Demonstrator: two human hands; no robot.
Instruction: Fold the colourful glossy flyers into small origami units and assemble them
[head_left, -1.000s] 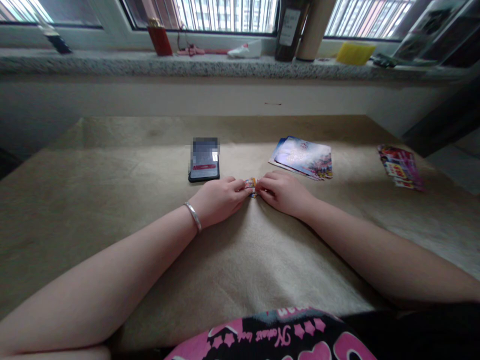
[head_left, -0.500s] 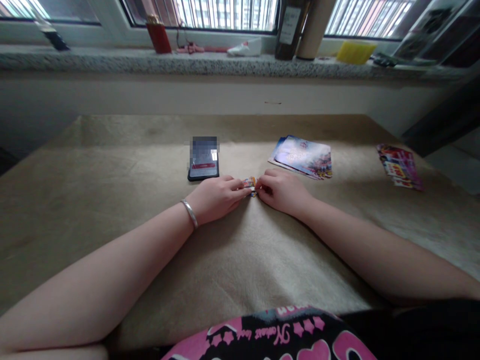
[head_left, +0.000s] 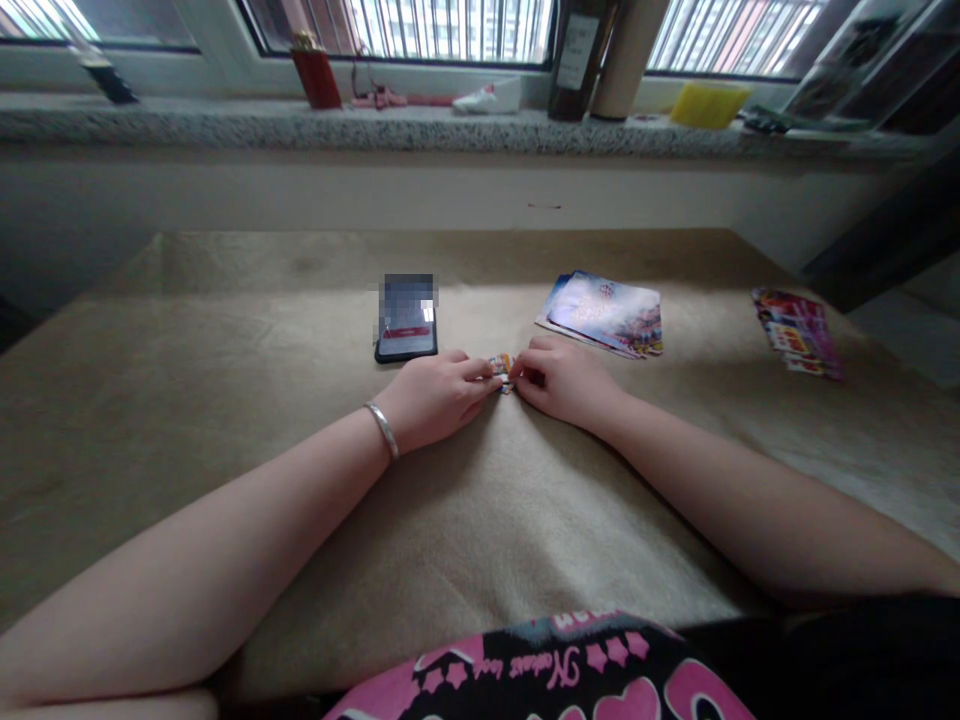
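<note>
A small, flat, colourful piece, orange, white and blue, lies on the table between my two hands; it looks like a card or packet, too small to tell. My left hand, with a silver bangle at the wrist, has its fingers together and their tips on the piece's left side. From the right, my right hand pinches the piece's edge between curled fingertips and thumb. The hands partly cover it. Just beyond my left hand is a phone with a partly blurred screen.
Behind my right hand lies a stack of large picture cards. A fanned pile of pink and red packets is at the far right of the cloth-covered table. Along the windowsill stand a red bottle, a dark bottle and a yellow block.
My left fingers have shifted slightly, and a little more of the colourful piece shows between the hands. My right hand stays nearly still.
</note>
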